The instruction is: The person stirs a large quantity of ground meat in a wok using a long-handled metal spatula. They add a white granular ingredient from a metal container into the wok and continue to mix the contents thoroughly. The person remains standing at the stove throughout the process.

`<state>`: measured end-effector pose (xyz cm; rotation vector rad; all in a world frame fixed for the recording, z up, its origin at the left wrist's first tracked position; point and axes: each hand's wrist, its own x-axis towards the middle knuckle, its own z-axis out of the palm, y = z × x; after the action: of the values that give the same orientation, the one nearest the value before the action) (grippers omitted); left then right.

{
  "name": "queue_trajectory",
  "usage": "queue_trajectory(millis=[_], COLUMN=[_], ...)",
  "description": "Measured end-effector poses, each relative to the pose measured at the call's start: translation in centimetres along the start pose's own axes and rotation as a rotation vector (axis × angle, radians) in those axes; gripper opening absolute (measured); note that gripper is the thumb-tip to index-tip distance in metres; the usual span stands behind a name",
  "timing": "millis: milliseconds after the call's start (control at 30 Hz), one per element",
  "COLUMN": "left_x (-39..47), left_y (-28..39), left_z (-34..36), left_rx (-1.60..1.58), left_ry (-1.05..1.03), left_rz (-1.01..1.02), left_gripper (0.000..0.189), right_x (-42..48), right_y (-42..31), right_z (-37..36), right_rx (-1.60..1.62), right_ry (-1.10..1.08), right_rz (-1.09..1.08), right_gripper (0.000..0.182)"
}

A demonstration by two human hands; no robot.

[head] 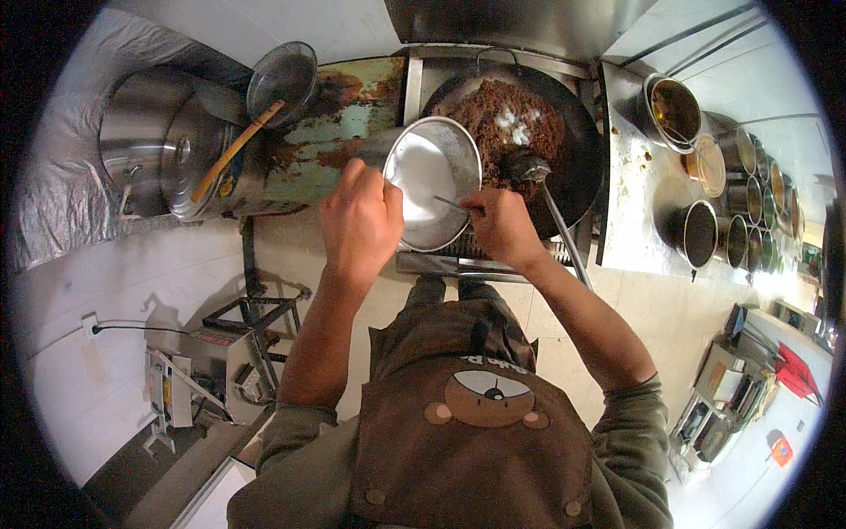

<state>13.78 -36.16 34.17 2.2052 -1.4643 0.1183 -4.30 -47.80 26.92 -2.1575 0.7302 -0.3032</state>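
Observation:
My left hand (363,215) grips the left rim of a metal pot (423,173) that holds white powder or granules. Between the fingers of my right hand (500,221) is the thin handle of a small utensil, its end reaching into the pot. Behind the pot, a large black wok (585,152) holds brown crumbly food (486,106) with a few white clumps (519,125) on top. A metal ladle (562,221) rests in the wok, its bowl on the food and its handle leaning over the near right rim.
A mesh strainer (284,82) with a wooden handle lies at the left, by a large steel pot (142,142). On the right counter (621,231) stand an oily pot (673,112), a dark-filled pot (699,235) and several metal containers (747,198).

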Motion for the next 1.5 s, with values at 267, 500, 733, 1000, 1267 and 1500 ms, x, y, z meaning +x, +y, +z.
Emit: queue_trajectory(millis=[267,500,733,1000,1267,1500], left_x=[0.3,0.6,0.8,1.8,5.2,6.3], left_y=[-1.5,-1.2,1.1,1.2,3.6,4.9], left_z=[0.5,0.1,0.8,2.9,4.5,5.4], left_rx=[0.026,0.059,-0.026,-0.12,-0.054,-0.107], left_ry=[0.031,0.034,-0.009,0.018,0.027,0.031], left_rz=[-0.02,-0.039,0.005,0.047,0.075,0.114], left_gripper=[0.017,0.015,0.017,0.016,0.017,0.018], right_x=[-2.3,-4.1,-1.4,-2.9,-3.4,-3.0], right_y=[-1.8,0.1,-0.7,1.2,3.7,2.3], right_z=[-9.5,-9.7,-1.8,-7.6,-15.8,-11.3], right_rx=[0.085,-0.577,-0.229,0.509,-0.747,-0.306], right_ry=[0.309,0.318,0.023,0.065,0.383,0.255], right_rz=[0.123,-0.238,-0.128,0.373,-0.137,-0.153], right_gripper=[0.02,0.04,0.023,0.021,0.034,0.034])
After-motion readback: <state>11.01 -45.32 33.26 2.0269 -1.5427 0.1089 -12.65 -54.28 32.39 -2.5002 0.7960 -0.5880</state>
